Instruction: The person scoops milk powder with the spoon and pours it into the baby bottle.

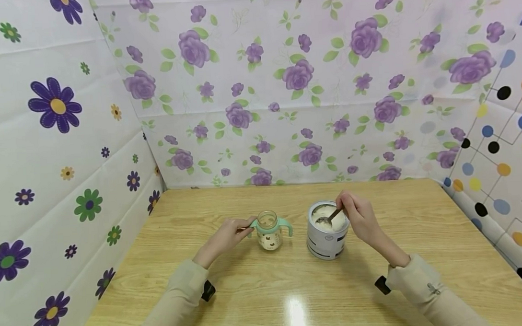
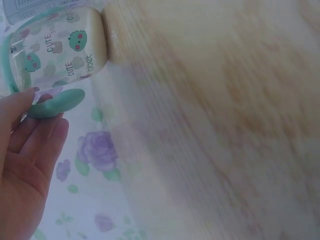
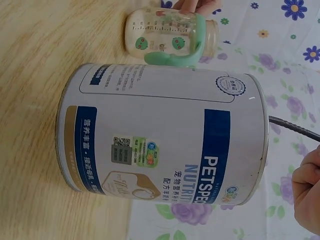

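Observation:
A clear baby bottle with a mint-green two-handled collar stands uncapped on the table. My left hand pinches its left handle between thumb and fingers. Cartoon prints and a measuring scale cover the bottle's wall, and pale contents show near its base. To the right stands an open white can of pale powder, labelled PETSPEC in the right wrist view. My right hand grips the dark handle of a spoon, whose bowl lies at the powder inside the can.
The wooden table reaches back to a curtain with purple roses. Patterned cloths hang on both sides, a daisy-print cloth at left and a dotted one at right.

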`<control>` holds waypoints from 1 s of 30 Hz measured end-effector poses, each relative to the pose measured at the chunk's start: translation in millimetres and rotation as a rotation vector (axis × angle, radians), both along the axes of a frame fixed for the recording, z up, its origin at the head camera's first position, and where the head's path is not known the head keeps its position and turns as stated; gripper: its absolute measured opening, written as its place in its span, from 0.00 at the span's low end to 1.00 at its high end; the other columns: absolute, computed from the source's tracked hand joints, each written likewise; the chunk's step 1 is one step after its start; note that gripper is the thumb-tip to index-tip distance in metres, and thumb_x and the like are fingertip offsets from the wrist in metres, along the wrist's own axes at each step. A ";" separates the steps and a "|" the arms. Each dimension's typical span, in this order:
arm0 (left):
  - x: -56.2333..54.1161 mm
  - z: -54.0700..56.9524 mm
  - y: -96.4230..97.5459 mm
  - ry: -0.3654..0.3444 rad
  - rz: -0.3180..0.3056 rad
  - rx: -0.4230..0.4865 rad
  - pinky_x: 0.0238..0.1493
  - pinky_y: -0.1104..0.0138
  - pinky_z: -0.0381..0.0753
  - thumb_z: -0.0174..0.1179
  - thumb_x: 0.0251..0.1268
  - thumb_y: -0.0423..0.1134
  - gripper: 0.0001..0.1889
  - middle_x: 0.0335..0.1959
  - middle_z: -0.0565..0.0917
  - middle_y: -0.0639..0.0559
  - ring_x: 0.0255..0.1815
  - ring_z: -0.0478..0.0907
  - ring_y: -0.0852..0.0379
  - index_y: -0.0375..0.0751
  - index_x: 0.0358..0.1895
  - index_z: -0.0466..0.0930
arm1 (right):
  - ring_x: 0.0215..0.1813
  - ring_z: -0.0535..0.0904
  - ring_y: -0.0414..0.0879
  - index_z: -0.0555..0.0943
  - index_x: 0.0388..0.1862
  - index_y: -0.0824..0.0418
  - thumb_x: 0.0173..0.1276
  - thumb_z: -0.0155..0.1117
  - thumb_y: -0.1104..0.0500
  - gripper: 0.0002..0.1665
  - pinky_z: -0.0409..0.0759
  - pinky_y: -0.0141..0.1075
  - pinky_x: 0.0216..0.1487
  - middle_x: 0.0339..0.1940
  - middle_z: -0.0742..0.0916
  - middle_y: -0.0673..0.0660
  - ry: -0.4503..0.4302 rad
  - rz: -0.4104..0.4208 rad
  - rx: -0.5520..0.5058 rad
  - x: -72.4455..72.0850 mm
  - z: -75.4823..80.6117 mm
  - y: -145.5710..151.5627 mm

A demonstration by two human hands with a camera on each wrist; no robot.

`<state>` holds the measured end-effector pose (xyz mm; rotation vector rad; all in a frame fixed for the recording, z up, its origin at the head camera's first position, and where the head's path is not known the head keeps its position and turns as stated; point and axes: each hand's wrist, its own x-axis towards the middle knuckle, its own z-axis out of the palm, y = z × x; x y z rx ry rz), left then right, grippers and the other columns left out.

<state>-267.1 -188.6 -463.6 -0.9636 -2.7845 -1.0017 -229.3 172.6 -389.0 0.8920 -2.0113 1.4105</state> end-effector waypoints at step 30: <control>0.5 1.3 0.1 0.000 -0.027 0.026 0.46 0.68 0.85 0.55 0.72 0.35 0.21 0.62 0.77 0.40 0.49 0.85 0.49 0.37 0.66 0.72 | 0.10 0.62 0.33 0.72 0.26 0.57 0.81 0.38 0.48 0.25 0.45 0.41 0.17 0.09 0.70 0.45 -0.652 0.024 -0.484 -34.4 -21.0 34.4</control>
